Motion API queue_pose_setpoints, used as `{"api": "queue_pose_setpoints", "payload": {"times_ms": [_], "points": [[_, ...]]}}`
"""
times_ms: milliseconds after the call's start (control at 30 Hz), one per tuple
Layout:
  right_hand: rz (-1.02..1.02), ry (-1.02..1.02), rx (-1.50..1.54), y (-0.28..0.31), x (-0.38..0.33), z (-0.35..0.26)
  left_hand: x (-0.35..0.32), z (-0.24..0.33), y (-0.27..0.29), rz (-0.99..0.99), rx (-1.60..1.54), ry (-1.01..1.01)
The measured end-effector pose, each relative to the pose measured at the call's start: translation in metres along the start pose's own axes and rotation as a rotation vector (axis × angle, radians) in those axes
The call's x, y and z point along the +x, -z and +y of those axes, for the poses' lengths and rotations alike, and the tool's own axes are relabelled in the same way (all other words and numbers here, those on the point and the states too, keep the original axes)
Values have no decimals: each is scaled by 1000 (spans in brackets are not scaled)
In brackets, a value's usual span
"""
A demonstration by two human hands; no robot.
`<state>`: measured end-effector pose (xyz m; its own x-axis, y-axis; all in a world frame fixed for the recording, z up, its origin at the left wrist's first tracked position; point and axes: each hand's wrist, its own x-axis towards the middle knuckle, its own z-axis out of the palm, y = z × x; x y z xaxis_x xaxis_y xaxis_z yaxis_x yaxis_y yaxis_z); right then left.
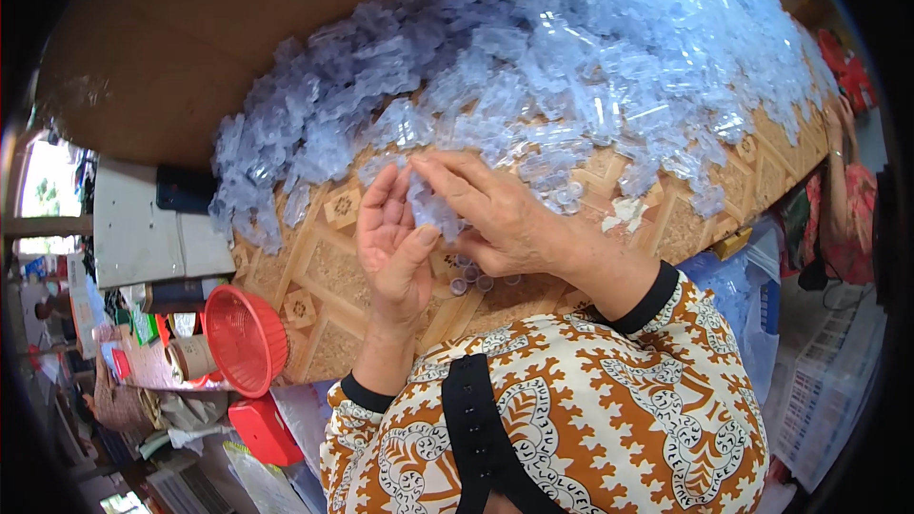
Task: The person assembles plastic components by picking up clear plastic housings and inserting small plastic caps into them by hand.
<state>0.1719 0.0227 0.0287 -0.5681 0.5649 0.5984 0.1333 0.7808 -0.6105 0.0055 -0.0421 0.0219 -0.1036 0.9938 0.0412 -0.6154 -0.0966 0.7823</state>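
Observation:
Near the table's front edge, a small clear bluish plastic piece (427,207) is held between my two hands. My left hand (390,252) is turned palm up, its thumb and fingers closed round the lower part of the piece. From the other side my right hand (509,214) grips it, fingertips meeting those of the left near the top. The fingers cover much of its shape. Several small round purplish caps (471,276) lie on the table just under my right hand. Beyond both hands spreads a large heap of similar clear plastic pieces (571,67).
The patterned brown table (328,319) curves round in front. At its left end stand a red plastic basket (248,341) and a white box-like surface (143,238) bearing a dark flat object. White scraps (625,215) lie right of my hands. Another person's arm (836,157) reaches in at far right.

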Motion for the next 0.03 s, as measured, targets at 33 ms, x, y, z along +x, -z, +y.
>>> {"api": "queue_pose_setpoints", "payload": {"times_ms": [33], "points": [[-22,-34,34,2,0,3,1,-3,0,1,15,-19]]}}
